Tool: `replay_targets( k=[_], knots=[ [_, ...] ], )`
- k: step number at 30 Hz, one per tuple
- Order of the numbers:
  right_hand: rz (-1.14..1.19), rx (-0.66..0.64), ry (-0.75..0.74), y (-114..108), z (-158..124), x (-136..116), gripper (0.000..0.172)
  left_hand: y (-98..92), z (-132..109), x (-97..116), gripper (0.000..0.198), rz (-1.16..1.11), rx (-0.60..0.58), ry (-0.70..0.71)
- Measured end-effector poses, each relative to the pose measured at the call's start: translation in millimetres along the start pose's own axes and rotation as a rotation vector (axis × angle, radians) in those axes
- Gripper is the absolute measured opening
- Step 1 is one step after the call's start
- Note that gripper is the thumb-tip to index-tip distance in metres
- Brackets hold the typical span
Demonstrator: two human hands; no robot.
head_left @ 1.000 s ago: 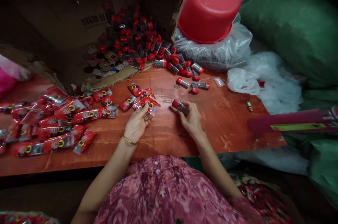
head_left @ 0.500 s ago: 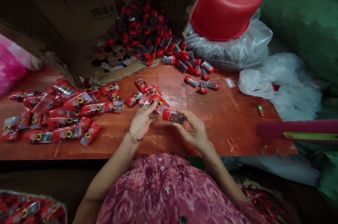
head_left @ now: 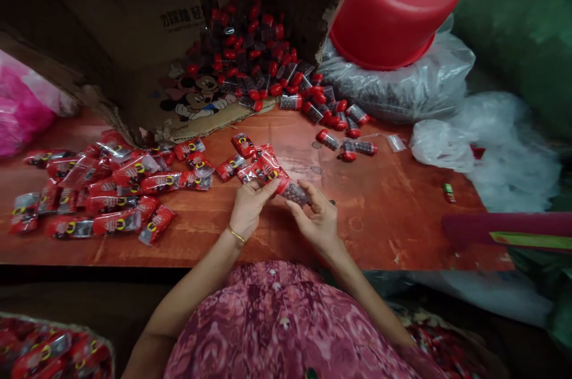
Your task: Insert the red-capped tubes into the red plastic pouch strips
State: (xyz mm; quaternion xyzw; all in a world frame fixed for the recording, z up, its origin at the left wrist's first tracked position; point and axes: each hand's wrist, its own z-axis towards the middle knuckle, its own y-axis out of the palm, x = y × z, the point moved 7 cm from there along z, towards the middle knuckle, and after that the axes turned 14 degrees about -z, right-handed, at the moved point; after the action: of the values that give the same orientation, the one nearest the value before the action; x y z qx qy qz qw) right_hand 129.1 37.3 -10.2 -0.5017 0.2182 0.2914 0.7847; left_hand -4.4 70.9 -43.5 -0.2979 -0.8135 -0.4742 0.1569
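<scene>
My right hand (head_left: 318, 219) is closed on a small clear bottle (head_left: 297, 193) filled with dark beads, tilted with its red-capped end toward my left hand. My left hand (head_left: 248, 207) pinches a red printed plastic wrapper (head_left: 270, 171) between thumb and fingers. The bottle's cap end meets the wrapper's near edge; whether it is inside cannot be made out. Just beyond my left fingers lie a few more red wrappers (head_left: 242, 145), partly overlapped by the held one.
To the left spreads a pile of red-wrapped bottles (head_left: 117, 223). Unwrapped red-capped bottles (head_left: 290, 102) spill from a cardboard box (head_left: 120, 81) at the back. A red tub (head_left: 393, 9) sits upside down on a clear bag (head_left: 402, 93). A purple bar (head_left: 473, 227) juts in at right.
The bottle and the wrapper have come together, the cap end now at the wrapper's edge. My left hand has shifted right, my right hand slightly left. The whole view has shifted a little.
</scene>
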Motion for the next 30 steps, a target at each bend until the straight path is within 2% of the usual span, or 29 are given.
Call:
replay_targets(
  k=[6,11,14,17,21,24,27,30],
  knots=[
    [-0.098,0.039,-0.094,1.1,9.5,-12.4,0.034,5.0,0.1,0.8,0.03,-0.029,-0.051,0.005],
    [-0.084,-0.037,-0.095,7.9,9.1,-17.8,0.034,0.0,3.5,-1.2,0.026,-0.006,-0.031,0.021],
    [-0.074,-0.063,-0.097,14.7,9.5,-23.4,0.034,-1.6,3.9,0.9,0.023,0.046,-0.025,0.117],
    [-0.038,-0.017,-0.074,18.9,11.1,-27.1,0.034,0.0,2.1,8.4,0.02,0.086,-0.041,0.225],
    [-0.004,0.011,-0.055,25.1,12.6,-26.7,0.036,2.4,2.0,10.8,0.024,0.013,-0.077,0.188],
    [-0.014,0.017,-0.047,28.6,16.5,-25.7,0.036,2.3,2.8,8.4,0.03,-0.059,-0.062,0.152],
    [-0.018,0.028,-0.083,29.8,22.4,-29.9,0.038,2.1,3.9,10.0,0.03,-0.093,-0.044,0.169],
    [-0.02,0.004,-0.139,32.0,24.3,-35.7,0.038,-0.2,6.6,11.6,0.029,-0.104,-0.026,0.126]
  ],
)
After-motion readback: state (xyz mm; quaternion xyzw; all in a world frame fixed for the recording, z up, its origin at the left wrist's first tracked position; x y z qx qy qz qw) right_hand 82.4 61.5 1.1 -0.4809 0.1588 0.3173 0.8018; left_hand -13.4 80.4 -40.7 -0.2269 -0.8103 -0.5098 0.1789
